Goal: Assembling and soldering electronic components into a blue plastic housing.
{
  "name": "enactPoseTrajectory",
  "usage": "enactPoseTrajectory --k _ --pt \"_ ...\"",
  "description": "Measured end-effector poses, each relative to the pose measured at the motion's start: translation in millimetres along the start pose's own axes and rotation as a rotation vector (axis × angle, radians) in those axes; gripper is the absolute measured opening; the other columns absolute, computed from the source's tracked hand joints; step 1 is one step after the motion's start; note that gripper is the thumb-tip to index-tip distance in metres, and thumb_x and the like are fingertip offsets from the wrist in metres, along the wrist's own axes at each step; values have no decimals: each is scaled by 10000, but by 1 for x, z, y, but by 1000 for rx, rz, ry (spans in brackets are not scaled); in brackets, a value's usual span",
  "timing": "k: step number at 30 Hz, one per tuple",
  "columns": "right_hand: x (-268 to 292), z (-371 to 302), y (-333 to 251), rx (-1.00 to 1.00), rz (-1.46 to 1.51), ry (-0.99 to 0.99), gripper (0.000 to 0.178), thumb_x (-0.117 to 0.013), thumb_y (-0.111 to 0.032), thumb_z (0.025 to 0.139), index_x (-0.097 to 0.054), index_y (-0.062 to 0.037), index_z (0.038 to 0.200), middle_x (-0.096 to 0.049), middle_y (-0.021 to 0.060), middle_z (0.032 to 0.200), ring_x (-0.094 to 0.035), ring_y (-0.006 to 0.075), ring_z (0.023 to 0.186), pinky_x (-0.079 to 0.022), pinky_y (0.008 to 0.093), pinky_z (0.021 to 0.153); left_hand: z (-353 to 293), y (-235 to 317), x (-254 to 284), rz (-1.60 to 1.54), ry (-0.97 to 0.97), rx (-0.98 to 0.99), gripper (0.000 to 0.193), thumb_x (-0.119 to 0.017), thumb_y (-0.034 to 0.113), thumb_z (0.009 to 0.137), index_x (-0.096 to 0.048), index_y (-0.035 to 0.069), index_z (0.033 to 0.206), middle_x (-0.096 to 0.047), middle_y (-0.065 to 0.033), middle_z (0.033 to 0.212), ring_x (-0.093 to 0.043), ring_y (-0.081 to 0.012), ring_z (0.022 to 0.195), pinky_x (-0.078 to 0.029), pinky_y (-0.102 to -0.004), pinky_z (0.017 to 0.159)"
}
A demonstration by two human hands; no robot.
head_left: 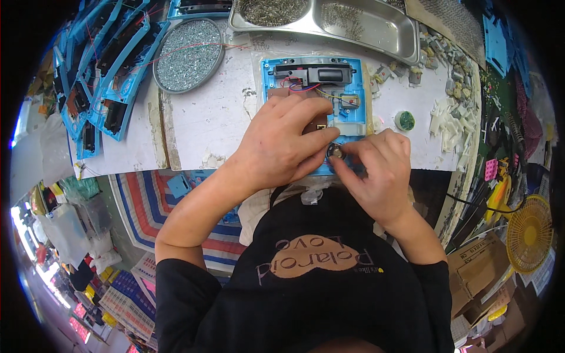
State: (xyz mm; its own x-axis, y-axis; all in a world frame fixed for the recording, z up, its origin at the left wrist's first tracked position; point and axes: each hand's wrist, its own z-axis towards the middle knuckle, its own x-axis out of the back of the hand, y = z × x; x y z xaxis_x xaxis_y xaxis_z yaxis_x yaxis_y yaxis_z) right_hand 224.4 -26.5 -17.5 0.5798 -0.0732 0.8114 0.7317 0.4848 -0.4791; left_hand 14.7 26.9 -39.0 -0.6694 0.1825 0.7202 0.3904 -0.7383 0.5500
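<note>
A blue plastic housing [360, 88] lies open on the table in front of me, with a black module [331, 75], thin coloured wires and a small pale gearbox-like block [351, 101] inside. My left hand [282, 138] lies across its left and lower part with bent fingers; whatever they grip is hidden beneath them. At the lower right of the housing, the thumb and fingers of my right hand [379, 170] pinch a small round metal part with a dark rim [336, 152], which looks like a little speaker. The left fingertips come close to this part.
A round dish [170, 89] of small screws stands at the back left, beside piled blue housings [120, 85] with wires. Behind is a steel tray [379, 36] holding small springs. Small blocks [456, 76], white plastic pieces [444, 120] and a green round item [405, 120] lie right.
</note>
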Motion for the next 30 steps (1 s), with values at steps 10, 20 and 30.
enactPoseTrajectory --k 10,20,30 --pt "0 -2 -2 -51 72 -14 209 -840 -67 707 -683 -72 846 -609 14 719 -565 227 722 -394 383 752 -6 -3 -7 -91 119 37 329 -757 28 701 -743 88 1025 -623 -104 1117 -604 -267 830 -484 -380 746" --pt "5 7 9 87 73 -79 200 -824 -60 714 -706 -56 875 -611 26 740 -562 224 732 -408 370 738 -5 -2 -1 -29 41 5 366 -741 33 663 -761 99 1022 -635 -95 1112 -609 -249 842 -478 -375 773" --pt "23 65 27 -316 157 -103 207 -814 -169 799 -675 -19 765 -645 95 701 -617 225 632 -473 351 600 13 1 -2 98 186 108 373 -706 17 671 -754 95 1032 -629 -78 1105 -595 -244 885 -442 -397 860"
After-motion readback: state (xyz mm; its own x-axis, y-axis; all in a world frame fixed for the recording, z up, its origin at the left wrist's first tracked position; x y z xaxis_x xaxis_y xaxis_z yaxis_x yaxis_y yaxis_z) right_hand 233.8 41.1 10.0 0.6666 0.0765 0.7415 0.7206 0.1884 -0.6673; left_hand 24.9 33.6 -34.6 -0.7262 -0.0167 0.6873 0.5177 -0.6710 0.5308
